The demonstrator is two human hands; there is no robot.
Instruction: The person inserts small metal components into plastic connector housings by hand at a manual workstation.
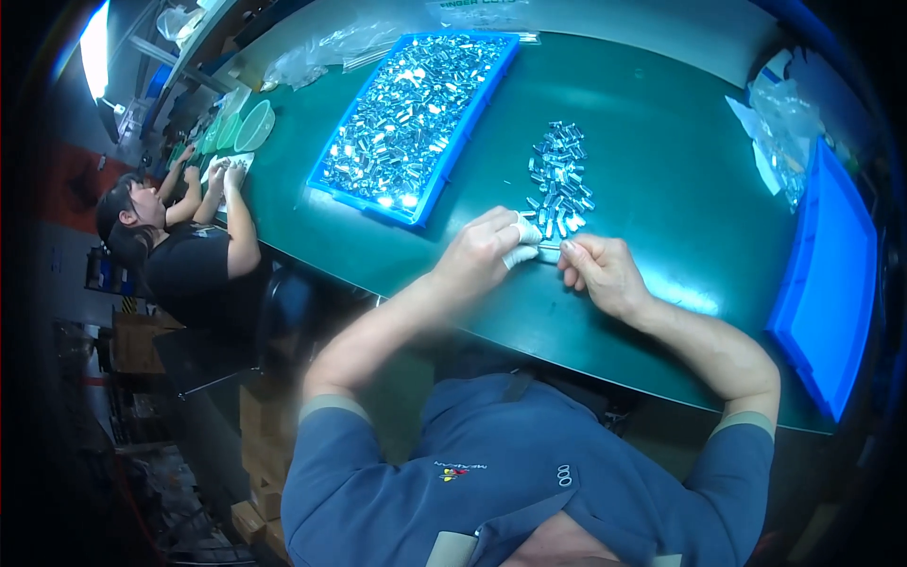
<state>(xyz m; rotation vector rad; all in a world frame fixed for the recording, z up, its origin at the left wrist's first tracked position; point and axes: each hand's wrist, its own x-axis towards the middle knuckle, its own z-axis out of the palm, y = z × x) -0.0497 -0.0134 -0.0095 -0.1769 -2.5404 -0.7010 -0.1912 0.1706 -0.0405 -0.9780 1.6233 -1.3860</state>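
My left hand [480,253] wears white finger covers on some fingers and is closed on a small shiny metal part [548,249]. From the other side my right hand [609,274] pinches with thumb and forefinger at the part's right end. Its exact shape is partly hidden by my fingers. Just beyond my hands a loose pile of small silvery metal pieces [559,177] lies on the green tabletop [652,170].
A blue tray [444,165] full of similar metal pieces sits at the far left. At the right edge rests an upturned or tilted blue tray [829,293] beside plastic bags [784,113]. A co-worker [203,236] sits at the left near green bowls [255,127].
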